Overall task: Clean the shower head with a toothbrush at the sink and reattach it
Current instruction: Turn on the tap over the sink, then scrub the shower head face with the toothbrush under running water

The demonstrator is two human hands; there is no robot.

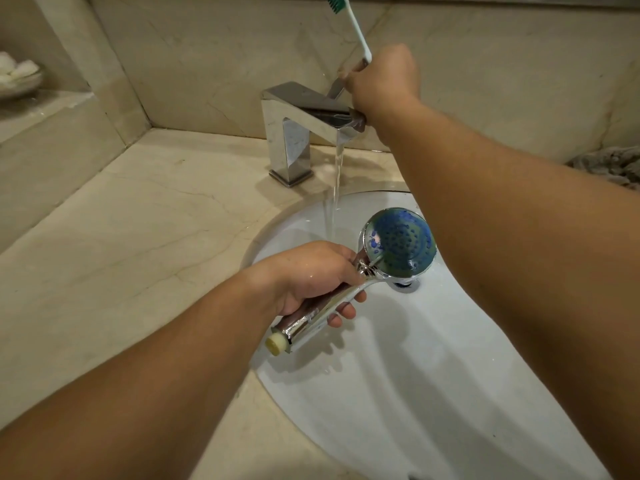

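Observation:
My left hand (311, 275) grips the chrome handle of the shower head (398, 244) over the white sink (433, 375). Its round face points up, coated in blue-green liquid, just right of the falling water. My right hand (381, 77) is raised at the chrome faucet (294, 133), fingers on the lifted lever. In the same hand is a white toothbrush (353, 26) with green bristles, pointing up and left. Water (334, 195) runs from the spout into the basin.
A beige marble counter (138, 237) surrounds the sink, with marble walls behind. A raised ledge at the left carries a glass dish (17, 77) with white items. A grey cloth (609, 164) lies at the right edge. The drain (405, 284) sits under the shower head.

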